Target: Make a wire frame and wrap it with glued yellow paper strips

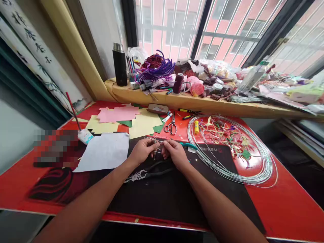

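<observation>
A small figure of bent silvery wire [156, 148] is held between both hands above the black desk mat [162, 199]. My left hand [142, 150] pinches its left side with thumb and forefinger. Opposite it, my right hand [174, 152] grips the right side, fingers curled together. Just below the hands lie pliers [141, 175] with dark handles, partly covered by the left forearm. A teal-handled tool [187, 145] rests on the mat beside the right hand; its other end is hidden.
To the right, a big coil of wire [265, 168] rings colourful scraps. Scissors [172, 126], yellow paper [143, 123], pink paper [116, 114] and a white sheet [106, 151] lie beyond and left. A black flask [119, 65] stands on the crowded windowsill.
</observation>
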`<state>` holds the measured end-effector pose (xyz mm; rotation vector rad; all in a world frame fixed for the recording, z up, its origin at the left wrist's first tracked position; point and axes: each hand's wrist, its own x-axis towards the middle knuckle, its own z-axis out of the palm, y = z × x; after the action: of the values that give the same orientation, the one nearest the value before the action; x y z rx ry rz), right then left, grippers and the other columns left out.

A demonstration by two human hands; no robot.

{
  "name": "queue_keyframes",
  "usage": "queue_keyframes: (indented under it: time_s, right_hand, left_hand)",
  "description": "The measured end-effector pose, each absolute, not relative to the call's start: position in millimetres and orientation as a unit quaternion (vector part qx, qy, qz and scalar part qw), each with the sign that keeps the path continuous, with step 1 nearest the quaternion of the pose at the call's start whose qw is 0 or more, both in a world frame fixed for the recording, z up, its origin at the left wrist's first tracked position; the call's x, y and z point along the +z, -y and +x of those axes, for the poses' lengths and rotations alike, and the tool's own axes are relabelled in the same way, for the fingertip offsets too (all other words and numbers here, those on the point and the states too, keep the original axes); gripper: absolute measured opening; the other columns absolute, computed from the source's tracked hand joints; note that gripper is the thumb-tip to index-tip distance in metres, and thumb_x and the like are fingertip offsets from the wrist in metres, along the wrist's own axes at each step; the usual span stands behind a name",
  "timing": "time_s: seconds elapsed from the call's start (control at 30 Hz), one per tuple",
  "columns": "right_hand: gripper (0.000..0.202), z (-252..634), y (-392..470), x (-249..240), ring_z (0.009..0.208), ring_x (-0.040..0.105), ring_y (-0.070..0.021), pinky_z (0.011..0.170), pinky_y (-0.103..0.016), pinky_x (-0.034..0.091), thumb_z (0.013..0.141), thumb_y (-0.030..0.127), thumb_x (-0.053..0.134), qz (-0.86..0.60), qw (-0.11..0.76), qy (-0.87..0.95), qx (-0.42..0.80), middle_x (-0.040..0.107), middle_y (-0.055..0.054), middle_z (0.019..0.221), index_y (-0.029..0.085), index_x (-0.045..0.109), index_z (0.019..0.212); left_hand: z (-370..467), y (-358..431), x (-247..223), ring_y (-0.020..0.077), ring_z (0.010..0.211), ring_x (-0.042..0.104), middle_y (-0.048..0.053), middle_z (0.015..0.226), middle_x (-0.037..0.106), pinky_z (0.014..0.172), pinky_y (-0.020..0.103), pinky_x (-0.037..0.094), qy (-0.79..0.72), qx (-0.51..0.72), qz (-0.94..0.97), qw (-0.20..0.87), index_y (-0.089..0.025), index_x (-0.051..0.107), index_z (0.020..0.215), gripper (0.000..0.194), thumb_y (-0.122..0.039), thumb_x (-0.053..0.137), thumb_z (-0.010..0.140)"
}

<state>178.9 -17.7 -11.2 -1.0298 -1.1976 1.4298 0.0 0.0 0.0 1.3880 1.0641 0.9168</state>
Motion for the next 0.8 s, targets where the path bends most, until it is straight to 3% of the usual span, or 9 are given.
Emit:
queue_keyframes:
  time_s: [0.8]
  right_hand:
    - [0.036,179.7,16.2,-12.0,0.046,0.056,-0.0135,0.045,-0.025,0.048,0.086,0.055,0.071,-0.430,0.479,0.499,0.580,0.064,0.001,0.058,0.019,0.071,0.083]
  left_hand:
    - [-0.5,2.7,3.6,0.0094,0.045,0.054,-0.003,0.063,0.062,0.044,0.022,0.045,-0.456,0.387,0.549,0.584,-0.015,0.068,0.075,0.038,-0.052,0.081,0.076]
